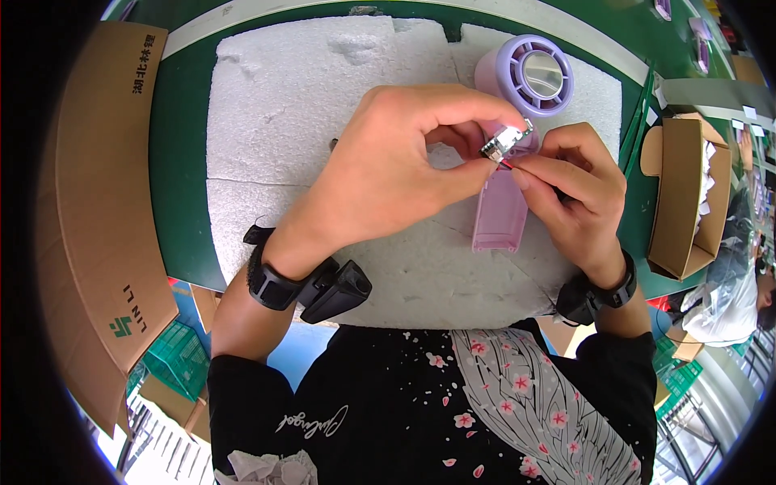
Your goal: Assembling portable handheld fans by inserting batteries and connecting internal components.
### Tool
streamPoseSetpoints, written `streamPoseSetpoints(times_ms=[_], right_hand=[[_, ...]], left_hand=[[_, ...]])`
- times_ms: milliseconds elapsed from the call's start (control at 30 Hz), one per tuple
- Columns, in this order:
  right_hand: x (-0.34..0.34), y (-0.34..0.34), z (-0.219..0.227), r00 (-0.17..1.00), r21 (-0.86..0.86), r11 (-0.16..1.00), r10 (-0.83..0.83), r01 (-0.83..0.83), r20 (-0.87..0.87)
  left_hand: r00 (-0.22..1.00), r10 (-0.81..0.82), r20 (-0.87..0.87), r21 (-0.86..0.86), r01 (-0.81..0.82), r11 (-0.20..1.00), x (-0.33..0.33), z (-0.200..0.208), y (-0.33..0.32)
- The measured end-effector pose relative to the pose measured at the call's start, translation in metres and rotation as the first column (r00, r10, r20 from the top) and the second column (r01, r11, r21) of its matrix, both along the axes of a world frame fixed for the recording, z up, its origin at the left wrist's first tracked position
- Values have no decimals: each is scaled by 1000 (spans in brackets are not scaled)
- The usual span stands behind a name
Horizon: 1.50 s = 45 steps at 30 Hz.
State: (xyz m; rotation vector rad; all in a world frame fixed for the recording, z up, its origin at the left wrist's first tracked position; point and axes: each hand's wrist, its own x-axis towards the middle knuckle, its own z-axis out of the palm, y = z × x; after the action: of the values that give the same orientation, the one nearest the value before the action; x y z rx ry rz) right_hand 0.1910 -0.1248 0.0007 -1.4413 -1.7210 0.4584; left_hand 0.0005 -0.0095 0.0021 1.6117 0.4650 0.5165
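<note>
Evidently, the left hand point(404, 158) pinched a small circuit board point(503, 144) and the right hand point(578, 190) pinched thin wires point(506, 164) at its near edge; keeping them slack seemed wise.

Cardboard box point(105, 178), brown: dark vertical characters point(143, 65) at ten o'clock; dark capital lettering point(135, 309) with green emblem point(120, 326) between eight and nine. Black shirt point(380, 384): white cursive script point(311, 422), near seven o'clock.
</note>
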Motion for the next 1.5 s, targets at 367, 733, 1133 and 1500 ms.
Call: streamPoseSetpoints(times_ms=[367,733,1133,1500], right_hand=[[-13,2,2,981,7,985,-171,172,-90],[-11,3,3,974,44,974,-223,222,22],[-9,4,4,981,102,984,-158,146,115],[-9,4,3,980,58,983,-178,173,86]], left_hand=[[1000,26,7,303,-27,953,5,2,-3],[998,69,4,386,-65,920,2,-3,0],[996,88,6,490,-80,868,2,0,0],[993,118,13,584,-103,805,3,-3,-1]])
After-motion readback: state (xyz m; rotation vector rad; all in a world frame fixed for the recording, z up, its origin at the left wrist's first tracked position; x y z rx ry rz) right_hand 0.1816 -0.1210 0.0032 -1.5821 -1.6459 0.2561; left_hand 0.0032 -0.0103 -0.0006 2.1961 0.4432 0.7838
